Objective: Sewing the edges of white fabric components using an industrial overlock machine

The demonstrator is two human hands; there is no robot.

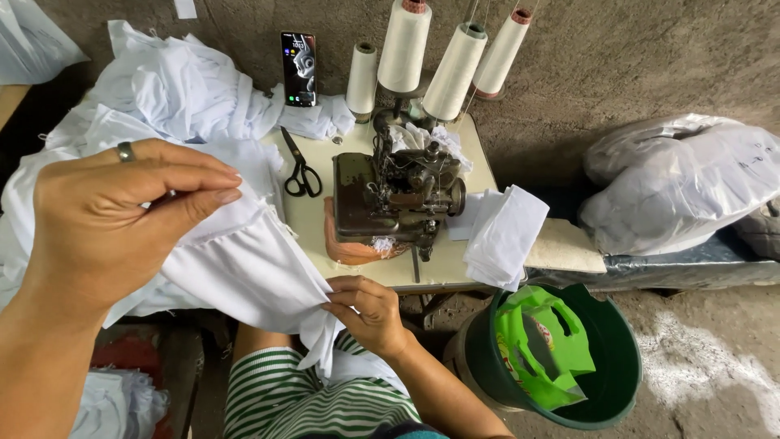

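My left hand (114,219), with a ring on one finger, is raised close to the camera and pinches the upper edge of a white gathered fabric piece (244,260). My right hand (366,313) grips the lower end of the same piece, just in front of the table edge. The cloth is stretched between both hands. Behind it stands a dark overlock sewing machine (398,195) on a cream table (325,219).
Black scissors (301,167) and a phone (298,69) lie near a heap of white fabric (179,89). Several white thread cones (451,69) stand behind the machine. Folded white pieces (504,236) hang off the table's right side. A green bucket (617,358) holds a green bag. Filled plastic bags (682,179) lie right.
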